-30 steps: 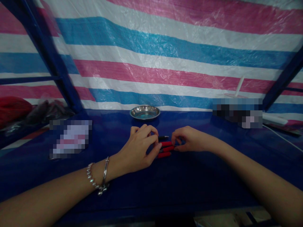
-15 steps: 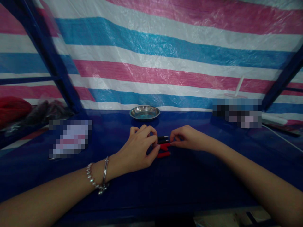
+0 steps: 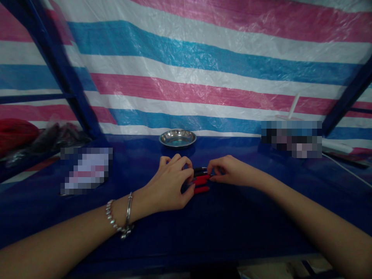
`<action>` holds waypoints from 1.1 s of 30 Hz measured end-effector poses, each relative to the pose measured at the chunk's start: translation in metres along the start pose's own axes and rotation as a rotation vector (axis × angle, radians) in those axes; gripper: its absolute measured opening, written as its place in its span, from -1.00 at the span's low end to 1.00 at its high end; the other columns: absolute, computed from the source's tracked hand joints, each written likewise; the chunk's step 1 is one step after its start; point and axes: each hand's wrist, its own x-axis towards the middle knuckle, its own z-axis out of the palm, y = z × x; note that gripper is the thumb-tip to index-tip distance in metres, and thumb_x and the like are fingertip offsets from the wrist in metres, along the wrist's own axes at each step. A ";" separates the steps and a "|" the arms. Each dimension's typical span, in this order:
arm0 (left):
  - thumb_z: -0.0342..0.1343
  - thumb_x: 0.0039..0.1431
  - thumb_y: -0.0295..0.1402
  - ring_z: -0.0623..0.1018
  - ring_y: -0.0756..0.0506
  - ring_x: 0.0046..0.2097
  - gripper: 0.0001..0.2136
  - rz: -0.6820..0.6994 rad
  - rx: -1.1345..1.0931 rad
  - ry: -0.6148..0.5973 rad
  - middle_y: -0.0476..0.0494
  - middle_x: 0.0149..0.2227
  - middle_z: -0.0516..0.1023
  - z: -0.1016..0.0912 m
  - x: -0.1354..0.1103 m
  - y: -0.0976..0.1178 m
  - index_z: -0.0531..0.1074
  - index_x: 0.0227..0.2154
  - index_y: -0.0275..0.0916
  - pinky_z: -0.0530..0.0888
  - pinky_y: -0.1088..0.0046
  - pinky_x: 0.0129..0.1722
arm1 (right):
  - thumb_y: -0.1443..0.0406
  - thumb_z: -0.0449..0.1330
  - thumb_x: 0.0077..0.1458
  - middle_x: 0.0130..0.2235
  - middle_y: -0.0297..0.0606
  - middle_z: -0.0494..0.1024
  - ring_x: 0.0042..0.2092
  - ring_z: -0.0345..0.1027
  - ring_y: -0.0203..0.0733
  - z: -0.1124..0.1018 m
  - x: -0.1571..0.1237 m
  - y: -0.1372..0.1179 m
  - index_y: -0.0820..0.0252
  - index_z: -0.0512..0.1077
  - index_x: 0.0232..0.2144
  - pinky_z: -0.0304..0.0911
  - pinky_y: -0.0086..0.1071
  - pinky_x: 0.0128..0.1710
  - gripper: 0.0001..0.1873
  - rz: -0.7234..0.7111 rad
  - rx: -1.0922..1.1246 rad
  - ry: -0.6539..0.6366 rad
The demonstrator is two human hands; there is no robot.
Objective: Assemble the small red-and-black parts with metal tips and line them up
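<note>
Several pens lie side by side on the blue table, black pens (image 3: 199,170) at the back and red pens (image 3: 201,190) in front. My left hand (image 3: 174,182), with two silver bracelets at its wrist, curls over their left ends, thumb and fingers bent around them. The pens' left parts are hidden under that hand. At the right ends of the pens, my right hand (image 3: 226,169) has thumb and forefinger closed in a pinch at the tip of one red pen (image 3: 205,177).
A shiny metal dish (image 3: 178,138) stands behind my hands by the striped plastic sheet (image 3: 186,89). Blurred-out items lie at left and right. Blue metal posts (image 3: 58,66) flank the blue table (image 3: 186,236); a white cable (image 3: 345,166) runs at right.
My right hand has shifted slightly left, its fingertips now over the pen tips. The red pens have moved a little under my fingers. My left hand stays nearly in place.
</note>
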 end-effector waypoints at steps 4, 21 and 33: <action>0.02 -0.07 -0.38 0.29 -0.14 -0.24 -0.94 0.006 0.005 -0.025 -0.13 -0.26 0.33 -0.002 0.000 0.000 0.30 -0.52 -0.26 0.15 0.25 -0.28 | 0.34 0.13 -0.07 -0.56 -0.40 0.33 -0.54 0.15 -0.42 0.000 0.000 0.000 0.26 0.40 -0.36 -0.03 -0.52 -0.55 -0.84 0.003 -0.001 0.000; -0.04 0.06 -0.35 0.30 -0.12 -0.22 -0.89 -0.055 -0.016 0.076 -0.10 -0.25 0.34 0.003 -0.001 -0.001 0.31 -0.49 -0.25 0.13 0.26 -0.26 | 0.38 0.14 -0.07 -0.54 -0.38 0.34 -0.52 0.14 -0.41 0.003 0.001 -0.001 0.27 0.41 -0.40 -0.01 -0.51 -0.50 -0.89 -0.004 0.012 0.008; -0.11 0.15 -0.28 0.29 -0.13 -0.22 -0.84 -0.116 0.076 0.146 -0.10 -0.25 0.34 0.009 0.000 -0.006 0.28 -0.37 -0.25 0.14 0.29 -0.28 | 0.37 0.10 -0.02 -0.59 -0.42 0.29 -0.55 0.13 -0.43 -0.002 -0.001 -0.006 0.28 0.39 -0.37 -0.02 -0.53 -0.53 -0.88 0.024 0.109 0.088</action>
